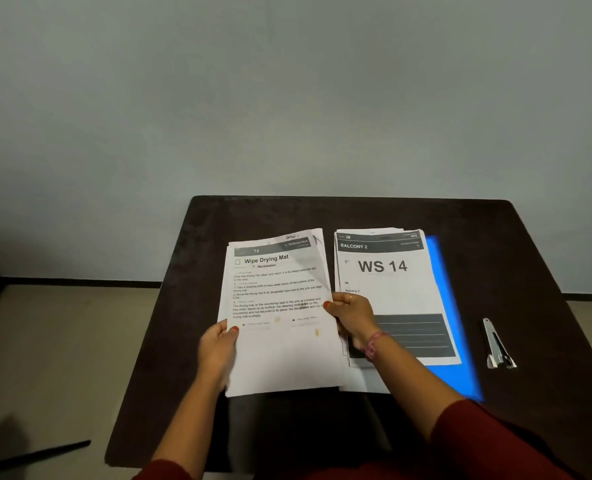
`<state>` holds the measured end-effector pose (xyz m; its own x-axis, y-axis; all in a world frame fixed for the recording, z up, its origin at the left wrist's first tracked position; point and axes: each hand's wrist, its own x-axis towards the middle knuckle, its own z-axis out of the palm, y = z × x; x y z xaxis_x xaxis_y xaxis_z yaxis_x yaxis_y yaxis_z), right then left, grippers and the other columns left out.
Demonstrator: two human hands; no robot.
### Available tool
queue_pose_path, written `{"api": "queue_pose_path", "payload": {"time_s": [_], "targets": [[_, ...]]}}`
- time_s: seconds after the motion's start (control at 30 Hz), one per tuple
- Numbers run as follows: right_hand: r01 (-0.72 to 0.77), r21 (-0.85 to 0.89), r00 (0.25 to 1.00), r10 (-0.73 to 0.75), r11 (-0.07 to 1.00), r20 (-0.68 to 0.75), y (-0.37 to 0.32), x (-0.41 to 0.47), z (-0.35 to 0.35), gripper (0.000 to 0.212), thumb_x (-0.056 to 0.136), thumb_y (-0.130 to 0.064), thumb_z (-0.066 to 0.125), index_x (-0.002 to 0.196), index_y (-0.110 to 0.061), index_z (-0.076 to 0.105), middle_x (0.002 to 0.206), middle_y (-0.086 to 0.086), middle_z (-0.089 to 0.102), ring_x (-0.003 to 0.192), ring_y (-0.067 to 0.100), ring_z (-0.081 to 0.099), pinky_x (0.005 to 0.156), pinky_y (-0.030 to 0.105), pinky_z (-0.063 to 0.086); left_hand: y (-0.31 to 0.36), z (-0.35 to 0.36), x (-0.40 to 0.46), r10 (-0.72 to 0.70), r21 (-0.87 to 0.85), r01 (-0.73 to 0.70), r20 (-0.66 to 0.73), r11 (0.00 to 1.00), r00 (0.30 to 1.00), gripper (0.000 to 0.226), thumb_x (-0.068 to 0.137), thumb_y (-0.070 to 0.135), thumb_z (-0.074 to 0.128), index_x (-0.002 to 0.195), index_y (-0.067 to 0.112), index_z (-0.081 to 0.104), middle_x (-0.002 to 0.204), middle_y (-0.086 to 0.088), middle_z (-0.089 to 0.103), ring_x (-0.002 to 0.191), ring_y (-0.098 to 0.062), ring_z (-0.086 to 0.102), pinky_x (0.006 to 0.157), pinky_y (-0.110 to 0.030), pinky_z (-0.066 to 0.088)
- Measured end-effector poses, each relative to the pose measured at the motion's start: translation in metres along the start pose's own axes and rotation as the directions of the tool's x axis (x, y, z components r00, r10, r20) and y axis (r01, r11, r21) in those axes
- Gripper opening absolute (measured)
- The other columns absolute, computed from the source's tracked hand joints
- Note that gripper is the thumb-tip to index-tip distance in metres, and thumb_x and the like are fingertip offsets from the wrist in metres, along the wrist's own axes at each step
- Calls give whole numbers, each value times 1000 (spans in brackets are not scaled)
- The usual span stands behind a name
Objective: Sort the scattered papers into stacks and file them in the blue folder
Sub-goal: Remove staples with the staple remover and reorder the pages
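Office-like room: dark desk (pixel 356 216), printed worksheets (pixel 388 271) (bare grey wall (pixel 287 98))

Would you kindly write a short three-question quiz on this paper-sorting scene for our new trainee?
1. True or false: both hands grip the stack headed "Wipe Drying Mat".
2. What lies under the stack headed "WS 14": A) blue folder, B) red tray, C) bare table?
3. Which object lies alone on the table, right of the folder?

Key: 1. True: left hand and right hand hold its sides. 2. A. 3. The binder clip.
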<state>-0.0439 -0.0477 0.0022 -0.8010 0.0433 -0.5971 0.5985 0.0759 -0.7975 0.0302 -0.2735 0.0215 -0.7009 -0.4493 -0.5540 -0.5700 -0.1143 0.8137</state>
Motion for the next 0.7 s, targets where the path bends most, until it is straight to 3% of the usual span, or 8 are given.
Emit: {"api": "queue_pose_path", "payload": {"time_s": [0.07, 0.13, 0.27, 0.4, 0.5, 0.7], "targets": [[23, -83, 1000, -24, 996, -7, -3, 8, 17, 12, 85, -5, 67, 95, -11, 70, 96, 9, 73, 83, 22, 70, 80, 37, 57, 1, -7, 11, 9, 37, -8, -28, 999, 1000, 18, 97, 2, 49, 109, 5, 62, 103, -6, 65, 82, -14, 61, 65, -21, 45], [43, -171, 999, -48, 984, -21, -5, 15, 30, 18, 84, -7, 67, 102, -8, 70, 99, 8, 73, 91, 24, 68, 91, 38, 54, 2, -13, 20, 17, 71, -14, -46, 997, 999, 16, 98, 4, 49, 107, 6, 62, 103, -6, 65, 78, -11, 60, 62, -19, 44], [58, -337, 995, -82, 940, -57, -13, 18, 45, 22, 88, -9, 65, 109, -3, 67, 106, 11, 70, 99, 25, 63, 83, 22, 44, 3, -19, 35, 28, 114, -21, -59, 993, 998, 22, 95, 3, 53, 116, 1, 61, 108, -8, 64, 88, -17, 59, 77, -25, 45], [77, -457, 990, -123, 886, -71, -14, 21, 51, 17, 89, -6, 62, 104, 0, 68, 108, 13, 69, 99, 25, 62, 74, 17, 37, 1, -22, 50, 50, 161, -40, -60, 986, 997, 26, 93, 5, 57, 119, 2, 60, 116, -13, 66, 92, -18, 60, 74, -25, 47], [100, -539, 984, -162, 836, -69, -14, 22, 53, 19, 91, -6, 59, 107, 1, 65, 113, 12, 66, 106, 28, 60, 76, 18, 37, 1, -21, 57, 79, 203, -65, -63, 977, 995, 28, 93, 6, 58, 121, 2, 59, 118, -13, 65, 95, -16, 58, 70, -19, 46], [83, -682, 982, -175, 727, -66, -12, 25, 55, 15, 89, -8, 55, 101, -1, 60, 103, 15, 66, 99, 34, 61, 83, 33, 49, -8, -21, 66, 67, 304, -40, -78, 952, 995, 30, 92, 7, 60, 121, 1, 60, 120, -14, 64, 97, -18, 56, 87, -33, 47]]}}
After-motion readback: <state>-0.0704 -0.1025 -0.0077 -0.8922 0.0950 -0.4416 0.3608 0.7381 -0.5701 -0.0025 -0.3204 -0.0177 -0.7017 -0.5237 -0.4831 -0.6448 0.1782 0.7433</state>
